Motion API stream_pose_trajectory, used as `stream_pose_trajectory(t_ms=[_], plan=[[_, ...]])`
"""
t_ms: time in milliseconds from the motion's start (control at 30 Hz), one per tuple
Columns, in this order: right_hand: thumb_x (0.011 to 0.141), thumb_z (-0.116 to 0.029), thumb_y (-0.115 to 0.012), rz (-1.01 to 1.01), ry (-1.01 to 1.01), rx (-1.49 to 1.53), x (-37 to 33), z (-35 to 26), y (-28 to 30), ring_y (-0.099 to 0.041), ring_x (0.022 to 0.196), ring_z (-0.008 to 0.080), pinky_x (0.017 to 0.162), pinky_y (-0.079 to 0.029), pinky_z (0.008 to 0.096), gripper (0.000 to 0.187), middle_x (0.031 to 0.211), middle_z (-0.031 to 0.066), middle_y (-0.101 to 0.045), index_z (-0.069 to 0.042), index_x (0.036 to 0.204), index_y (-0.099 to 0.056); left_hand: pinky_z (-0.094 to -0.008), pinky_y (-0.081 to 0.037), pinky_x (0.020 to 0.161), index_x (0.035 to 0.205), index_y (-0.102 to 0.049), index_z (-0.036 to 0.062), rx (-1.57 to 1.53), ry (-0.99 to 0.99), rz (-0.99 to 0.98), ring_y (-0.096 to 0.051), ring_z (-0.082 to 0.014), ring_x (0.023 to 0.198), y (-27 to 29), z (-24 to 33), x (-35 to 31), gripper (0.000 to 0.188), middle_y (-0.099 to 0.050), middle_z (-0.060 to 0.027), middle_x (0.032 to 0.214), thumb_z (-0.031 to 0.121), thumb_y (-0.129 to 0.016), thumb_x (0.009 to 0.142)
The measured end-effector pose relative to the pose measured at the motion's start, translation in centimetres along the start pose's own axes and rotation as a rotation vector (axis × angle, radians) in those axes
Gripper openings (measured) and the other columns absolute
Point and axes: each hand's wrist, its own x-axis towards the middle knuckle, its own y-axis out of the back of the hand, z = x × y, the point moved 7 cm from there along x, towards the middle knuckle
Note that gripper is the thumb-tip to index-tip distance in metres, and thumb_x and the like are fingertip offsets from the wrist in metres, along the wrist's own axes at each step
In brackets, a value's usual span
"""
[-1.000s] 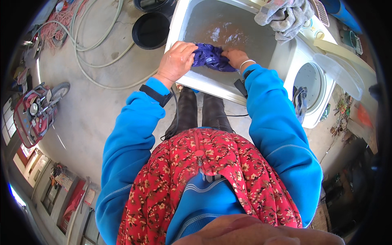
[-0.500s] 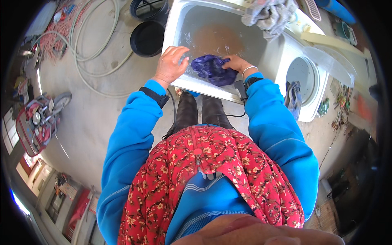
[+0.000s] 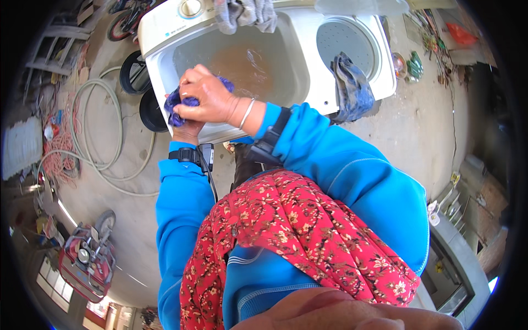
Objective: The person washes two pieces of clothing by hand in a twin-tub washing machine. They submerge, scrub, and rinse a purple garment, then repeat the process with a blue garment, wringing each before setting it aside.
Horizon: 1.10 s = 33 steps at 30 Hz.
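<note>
1. While the right hand [image 3: 208, 96] clenches the bunched purple cloth [image 3: 174, 100], folds poke out between thumb and fingers.
2. Left hand [image 3: 188, 131] just below it, mostly hidden; can't tell how its fingers close.
3. Cloth is over the near-left corner of the washing tub [image 3: 294, 60], brownish water [image 3: 247, 60] inside.
4. Grey towel [image 3: 245, 14] hangs over tub's far edge.
5. Right: spin drum [image 3: 344, 38], dark blue-grey garment [image 3: 353, 91] draped over its rim.
6. Left, on floor: black bucket [image 3: 151, 111].

Home laundry area: washing machine [image 3: 313, 98], black buckets [image 3: 152, 113], coiled hose [image 3: 119, 131]
</note>
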Motion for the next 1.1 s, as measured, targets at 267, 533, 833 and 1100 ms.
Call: stream_pose_trajectory(t_ms=[267,533,833,1100], plan=[[0.074,-0.020,-0.068,0.119,-0.102,-0.137,-3.7,4.9,-2.5,-0.056,0.086,0.0318,0.075,-0.049,0.0412,0.014,0.091,0.0087,-0.059,-0.012,0.085,-0.065,-0.0414,-0.046,0.097,0.127,-0.051,0.0123,0.066,-0.043,0.198,-0.055,-0.0253,0.116,4.7,-2.3,4.0,0.035,-0.056,-0.0068,0.124,0.035,-0.046,0.100],[0.084,-0.035,-0.064,-0.101,-0.679,-0.089,-5.0,18.3,-4.3,-0.065,0.089,0.0384,0.084,-0.052,0.0427,0.026,0.094,0.0177,-0.069,-0.012,0.090,-0.072,-0.0302,-0.057,0.071,0.120,-0.052,0.0039,0.860,-0.197,0.669,-0.064,-0.0186,0.087,2.1,-1.0,1.2,0.031,-0.061,-0.0080,0.106,0.019,-0.060,0.094],[0.088,-0.031,-0.061,-0.351,-0.647,-0.725,-11.8,29.2,3.2,-0.053,0.109,0.0486,0.094,-0.047,0.0494,0.036,0.116,0.0219,-0.060,-0.014,0.119,-0.062,-0.0345,-0.049,0.087,0.120,-0.051,0.0076,1.115,-0.176,0.558,-0.054,-0.0188,0.108,-0.5,1.6,-3.4,0.028,-0.054,-0.0087,0.123,0.023,-0.057,0.097],[0.075,-0.019,-0.071,-1.390,-0.639,-0.781,-16.3,26.7,-1.4,-0.065,0.099,0.0372,0.088,-0.051,0.0412,0.032,0.106,0.0157,-0.070,-0.010,0.105,-0.073,-0.0312,-0.048,0.085,0.113,-0.057,0.0044,1.438,-0.141,0.519,-0.060,-0.0164,0.097,0.5,1.9,-3.2,0.025,-0.062,-0.0056,0.108,0.009,-0.062,0.090]])
